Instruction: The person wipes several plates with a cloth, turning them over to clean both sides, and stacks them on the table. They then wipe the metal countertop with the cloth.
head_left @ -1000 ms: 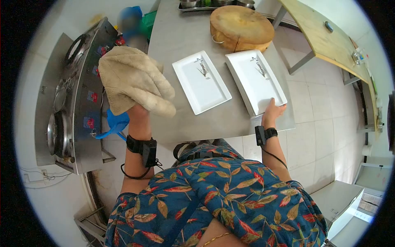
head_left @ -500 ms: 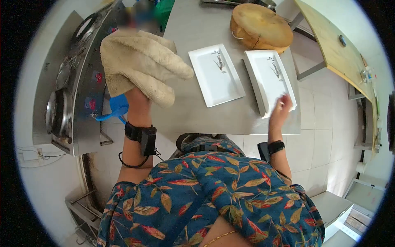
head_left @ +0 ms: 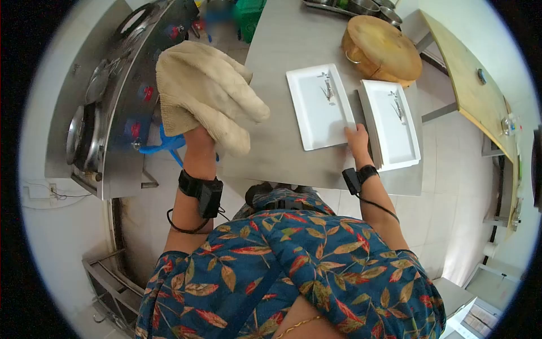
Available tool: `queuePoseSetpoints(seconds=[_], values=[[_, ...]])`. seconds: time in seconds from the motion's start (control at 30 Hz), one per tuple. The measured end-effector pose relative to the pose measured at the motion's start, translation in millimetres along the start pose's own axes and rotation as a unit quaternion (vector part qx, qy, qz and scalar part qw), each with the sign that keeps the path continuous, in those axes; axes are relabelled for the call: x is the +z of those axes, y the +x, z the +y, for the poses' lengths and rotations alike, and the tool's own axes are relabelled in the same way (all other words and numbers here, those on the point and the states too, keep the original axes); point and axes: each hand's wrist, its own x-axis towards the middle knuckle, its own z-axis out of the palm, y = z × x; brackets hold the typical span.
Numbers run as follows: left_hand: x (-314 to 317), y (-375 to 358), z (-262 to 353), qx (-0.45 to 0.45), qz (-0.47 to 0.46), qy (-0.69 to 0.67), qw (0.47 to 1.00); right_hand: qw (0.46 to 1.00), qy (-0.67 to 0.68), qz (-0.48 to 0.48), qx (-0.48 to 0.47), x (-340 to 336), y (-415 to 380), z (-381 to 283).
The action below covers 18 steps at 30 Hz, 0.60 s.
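Note:
A beige towel drapes over my left hand, hiding its fingers; the cloth hangs raised at the left of the metal table. With my right hand I grip the near right corner of a white rectangular plate, thumb on the rim. A dark plant-like print decorates this plate, which lies on the table. Just right of my right hand stands a stack of matching white plates, the top one bearing the same print.
Beyond the plates sits a thick round wooden chopping block with a metal ring handle. Metal bowls stand at the far end of the metal table. A stove counter with pans runs along the left, near a blue stool.
My right hand has moved left from the plate stack to the single plate and taken hold of its corner. The towel stays on my left hand. The view has shifted slightly.

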Motion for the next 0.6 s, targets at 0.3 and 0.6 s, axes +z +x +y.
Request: queuePoseSetpoints(seconds=[0.3,0.6], values=[[-8.1,4.1,-20.0,-0.016,-0.008,-0.021,1.000,0.817,0.541,-0.139,0.141,-55.1,-33.1,-72.5],[51.7,12.7,-51.9,-0.090,-0.066,0.067,0.991,0.791,0.605,-0.094,0.019,-156.5,-94.8,-175.5]])
